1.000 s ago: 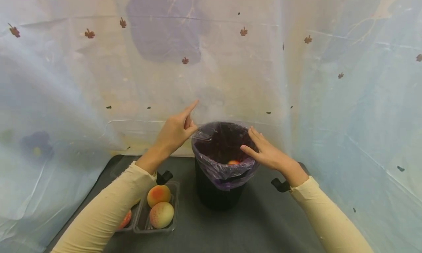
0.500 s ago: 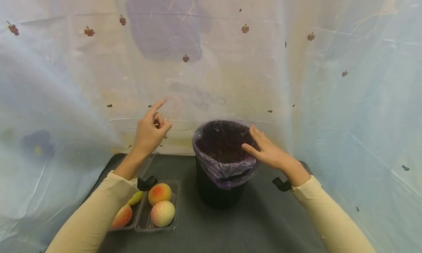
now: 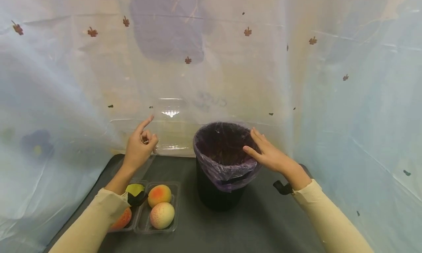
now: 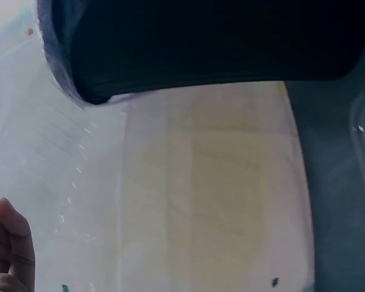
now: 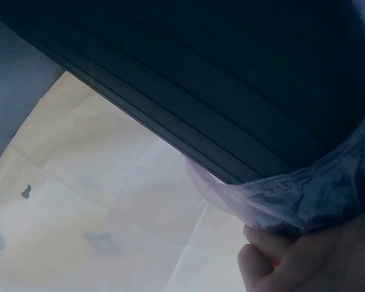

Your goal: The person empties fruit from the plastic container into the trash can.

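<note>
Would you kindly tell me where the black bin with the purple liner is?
The bin stands just right of centre in the head view, on the dark table, with the right hand at its right rim and two peaches to its left.

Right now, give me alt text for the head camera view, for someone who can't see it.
A person's left hand holds up a clear plastic tray beside a black bin lined with a purple bag; the right hand touches the bin's rim. To the left, two peach-like fruits sit in a clear container on the dark table.
</note>
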A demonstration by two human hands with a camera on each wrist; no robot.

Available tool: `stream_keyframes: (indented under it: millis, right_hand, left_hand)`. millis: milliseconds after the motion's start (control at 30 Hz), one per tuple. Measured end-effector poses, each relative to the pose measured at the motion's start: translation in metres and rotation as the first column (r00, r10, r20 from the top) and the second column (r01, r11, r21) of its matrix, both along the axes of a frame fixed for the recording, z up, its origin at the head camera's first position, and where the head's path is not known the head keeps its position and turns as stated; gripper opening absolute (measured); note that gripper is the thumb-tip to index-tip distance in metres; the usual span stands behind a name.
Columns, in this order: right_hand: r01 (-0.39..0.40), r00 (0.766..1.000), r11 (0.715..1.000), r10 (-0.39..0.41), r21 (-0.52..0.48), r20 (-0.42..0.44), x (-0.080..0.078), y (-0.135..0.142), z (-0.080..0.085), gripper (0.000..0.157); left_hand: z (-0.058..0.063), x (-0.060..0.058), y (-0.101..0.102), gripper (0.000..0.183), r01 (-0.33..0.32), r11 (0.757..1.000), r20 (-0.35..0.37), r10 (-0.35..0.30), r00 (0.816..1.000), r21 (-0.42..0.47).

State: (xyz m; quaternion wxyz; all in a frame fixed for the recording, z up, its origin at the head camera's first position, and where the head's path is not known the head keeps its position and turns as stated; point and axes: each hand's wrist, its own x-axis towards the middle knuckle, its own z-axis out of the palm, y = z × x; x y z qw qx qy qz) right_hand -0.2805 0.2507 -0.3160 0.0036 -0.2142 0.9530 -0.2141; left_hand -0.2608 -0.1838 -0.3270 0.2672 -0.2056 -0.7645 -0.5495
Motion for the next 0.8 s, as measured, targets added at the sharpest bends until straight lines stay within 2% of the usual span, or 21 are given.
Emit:
stream_keyframes:
  millis: [167,400,600,800]
  right_hand:
    - [0.003,1.0,1.0,-0.003,-0.009,-0.001,-0.001,0.001,-0.002,0.087]
    - [0.002,1.0,1.0,-0.002,-0.012,-0.003,-0.001,0.001,-0.002,0.088]
    - [0.005,1.0,1.0,-0.005,-0.011,0.001,0.0,0.002,0.0,0.088]
    - [0.005,1.0,1.0,-0.005,-0.007,0.007,0.001,0.001,0.0,0.088]
  left_hand:
    - [-0.016,-0.007,-0.006,0.061,-0.003,0.999,0.031,0.004,0.999,-0.038]
    - [-0.06,-0.035,-0.02,0.064,-0.013,0.993,0.129,0.028,0.991,-0.12]
    - [-0.076,-0.042,-0.025,0.067,0.02,0.985,0.262,0.027,0.965,-0.174]
    - [-0.088,-0.045,-0.029,0.066,0.032,0.966,0.334,0.058,0.941,-0.256]
